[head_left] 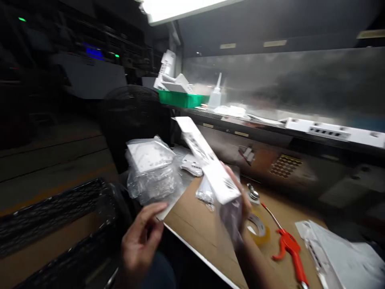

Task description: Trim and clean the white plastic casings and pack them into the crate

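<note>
My right hand (245,204) grips a long white slotted panel (221,178), raised at a slant above the bench, with clear plastic hanging from its lower end. Motion smears the panel's edges, and it covers part of the hand. Lower and to the left, my left hand (140,237) is held in the air by the bench edge, fingers curved apart from the thumb and nothing between them. Beyond it lies a stack of plastic-bagged white panels (152,160). A roll of clear tape (259,230) rests beside my right wrist.
A red air blow gun (290,245) lies on the brown cardboard (192,224), with bagged white parts (345,253) to its right. A black crate (57,212) stands at lower left. The back shelf carries a green bin (180,99), a squeeze bottle (215,96) and a white strip (333,130).
</note>
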`<action>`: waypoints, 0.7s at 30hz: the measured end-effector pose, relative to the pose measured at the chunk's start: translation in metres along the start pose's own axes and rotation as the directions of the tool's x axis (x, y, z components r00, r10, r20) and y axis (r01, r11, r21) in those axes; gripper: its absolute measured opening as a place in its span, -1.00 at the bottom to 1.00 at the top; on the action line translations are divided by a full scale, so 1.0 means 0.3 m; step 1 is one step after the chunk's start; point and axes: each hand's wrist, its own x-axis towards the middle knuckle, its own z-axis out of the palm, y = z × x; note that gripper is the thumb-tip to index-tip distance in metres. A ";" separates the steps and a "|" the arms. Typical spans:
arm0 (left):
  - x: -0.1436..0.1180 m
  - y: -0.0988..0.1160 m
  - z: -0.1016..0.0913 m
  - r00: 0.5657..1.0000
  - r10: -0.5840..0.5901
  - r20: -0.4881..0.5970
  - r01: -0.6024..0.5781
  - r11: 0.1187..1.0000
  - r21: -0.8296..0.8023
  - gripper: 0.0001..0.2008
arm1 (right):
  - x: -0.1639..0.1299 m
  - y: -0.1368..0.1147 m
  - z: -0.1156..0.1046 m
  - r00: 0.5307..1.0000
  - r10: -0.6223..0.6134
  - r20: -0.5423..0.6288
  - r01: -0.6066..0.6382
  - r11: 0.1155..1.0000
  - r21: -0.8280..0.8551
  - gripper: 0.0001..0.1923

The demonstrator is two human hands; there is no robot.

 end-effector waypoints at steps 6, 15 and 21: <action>0.050 -0.121 -0.128 0.900 -0.322 -0.292 0.253 0.934 -0.250 -0.58 | 0.322 0.110 0.553 0.633 -0.556 0.539 0.531 0.818 0.221 -0.57; 0.345 -0.433 -0.442 0.902 -0.366 -0.228 0.425 0.845 0.325 -0.46 | 0.321 0.154 0.777 0.603 -0.327 0.727 0.436 0.899 0.043 -0.41; 0.087 -0.680 -0.895 0.701 -0.664 -0.260 0.575 0.310 0.757 -0.56 | 0.406 0.155 0.738 0.461 -0.183 0.868 0.277 0.959 0.055 -0.38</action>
